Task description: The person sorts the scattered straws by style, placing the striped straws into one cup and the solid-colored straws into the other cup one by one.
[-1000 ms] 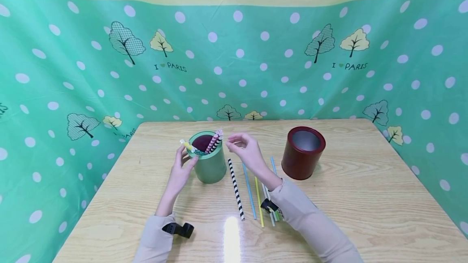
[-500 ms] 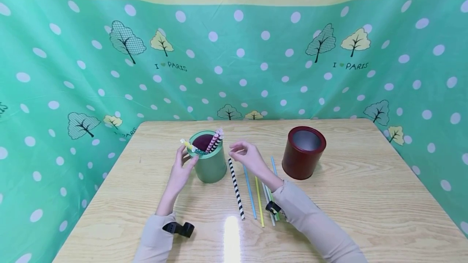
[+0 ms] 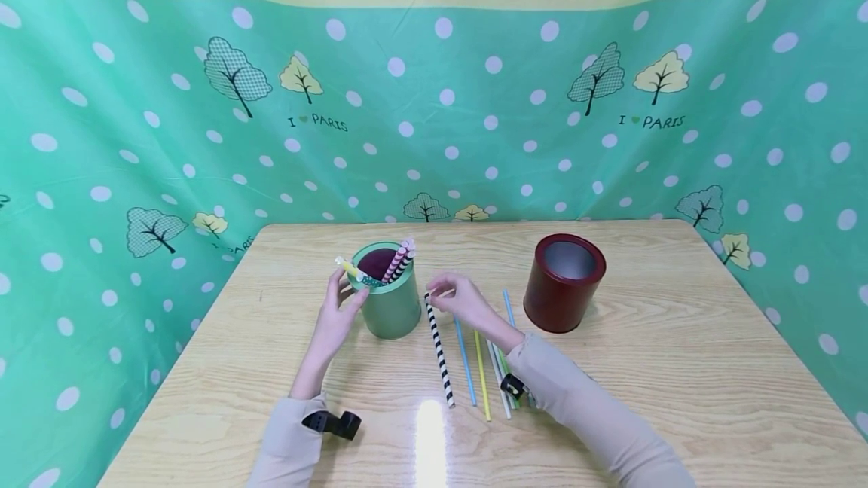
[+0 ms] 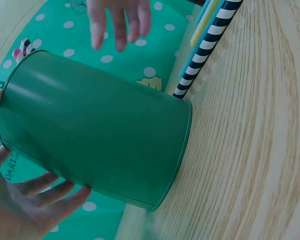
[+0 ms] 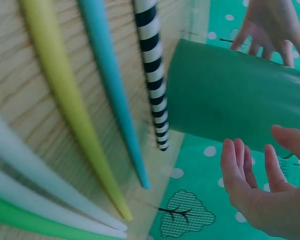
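Note:
My left hand [image 3: 335, 316] holds the upright green can [image 3: 391, 316] near its top, thumb at the rim and fingers along the left side. Out of the can's mouth lean pink-striped and black-striped paper straws [image 3: 400, 262], and a yellow one [image 3: 346, 267] tips over the left rim. My right hand [image 3: 464, 303] hovers at the far end of a black-and-white striped straw [image 3: 441, 360] lying on the table. In the right wrist view, the fingers [image 5: 235, 175] of that hand are spread and loosely bent, with nothing between them, and the striped straw [image 5: 154, 75] lies beside the can.
To the right of the striped straw lie a blue straw [image 3: 466, 367], a yellow straw [image 3: 484, 382] and several white and green ones, partly under my right forearm. Another blue straw [image 3: 508, 309] shows beyond my wrist. A dark red can [image 3: 563, 300] stands at the right.
My right hand has moved away from the green can's mouth, down and slightly right, to the far end of the striped straw. The left hand stays on the can.

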A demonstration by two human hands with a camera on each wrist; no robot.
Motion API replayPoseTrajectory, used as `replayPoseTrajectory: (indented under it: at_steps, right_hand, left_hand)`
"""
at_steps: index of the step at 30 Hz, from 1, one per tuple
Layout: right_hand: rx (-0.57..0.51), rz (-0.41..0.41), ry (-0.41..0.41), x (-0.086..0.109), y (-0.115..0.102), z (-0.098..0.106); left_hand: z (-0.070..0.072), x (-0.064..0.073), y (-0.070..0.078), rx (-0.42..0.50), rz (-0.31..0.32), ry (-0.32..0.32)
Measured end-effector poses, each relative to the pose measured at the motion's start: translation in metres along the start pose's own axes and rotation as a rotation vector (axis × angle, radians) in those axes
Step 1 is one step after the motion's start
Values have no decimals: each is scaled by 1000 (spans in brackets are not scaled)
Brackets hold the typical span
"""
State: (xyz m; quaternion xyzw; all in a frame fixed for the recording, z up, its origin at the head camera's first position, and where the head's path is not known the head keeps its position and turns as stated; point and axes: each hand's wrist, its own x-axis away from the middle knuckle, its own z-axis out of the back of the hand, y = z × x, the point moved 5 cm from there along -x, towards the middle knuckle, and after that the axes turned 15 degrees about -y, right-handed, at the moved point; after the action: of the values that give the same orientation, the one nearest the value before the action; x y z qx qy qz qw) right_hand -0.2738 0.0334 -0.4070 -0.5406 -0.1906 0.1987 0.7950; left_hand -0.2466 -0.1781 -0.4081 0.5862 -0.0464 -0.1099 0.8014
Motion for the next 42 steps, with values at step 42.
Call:
replayPoseTrajectory:
  at_steps: [42]
  right_hand:
    - [217, -100, -205, -8, 44, -18]
  left_hand:
    - [-3, 7, 21, 1, 4, -13]
